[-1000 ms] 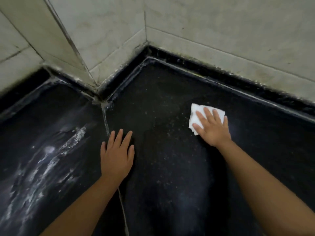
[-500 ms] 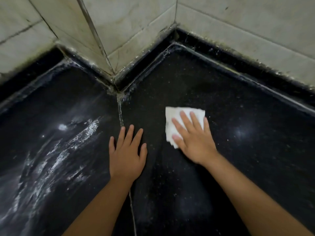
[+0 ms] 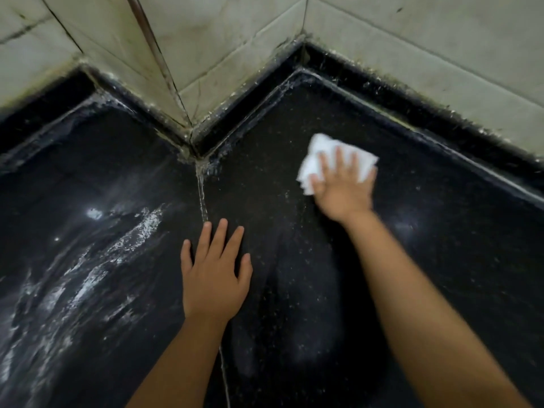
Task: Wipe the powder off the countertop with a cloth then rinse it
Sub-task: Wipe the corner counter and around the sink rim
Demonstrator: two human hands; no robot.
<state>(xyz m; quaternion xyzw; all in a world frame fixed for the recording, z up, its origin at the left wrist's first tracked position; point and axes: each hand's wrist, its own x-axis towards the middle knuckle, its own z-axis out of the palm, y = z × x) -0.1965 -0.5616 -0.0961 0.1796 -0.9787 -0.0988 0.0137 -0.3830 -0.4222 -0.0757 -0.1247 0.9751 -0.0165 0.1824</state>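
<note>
Since before, my right hand (image 3: pixel 343 188) slid the cloth (image 3: pixel 315 160) toward the wall edge (image 3: pixel 441 136), fingers flat on it. My left hand (image 3: pixel 213 278) lies open, empty, on the desk (image 3: pixel 441 275); powder (image 3: pixel 88 275) streaks the left side.

Right hand (image 3: pixel 343 191) flat on cloth (image 3: pixel 316 154) (blurred)

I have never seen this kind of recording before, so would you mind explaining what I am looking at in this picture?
There is no machine here: a person wears a camera on the head, and it looks forward and down at their own two bare hands. The dark surface is a black countertop set into a corner of pale tiled wall. The right hand presses flat on a white cloth and looks blurred, so it is probably mid-wipe. The left hand lies open and flat on the counter, holding nothing, beside a seam between two slabs. White streaks of powder cover the slab to the left of that seam; the slab under the cloth shows only fine specks.
</note>
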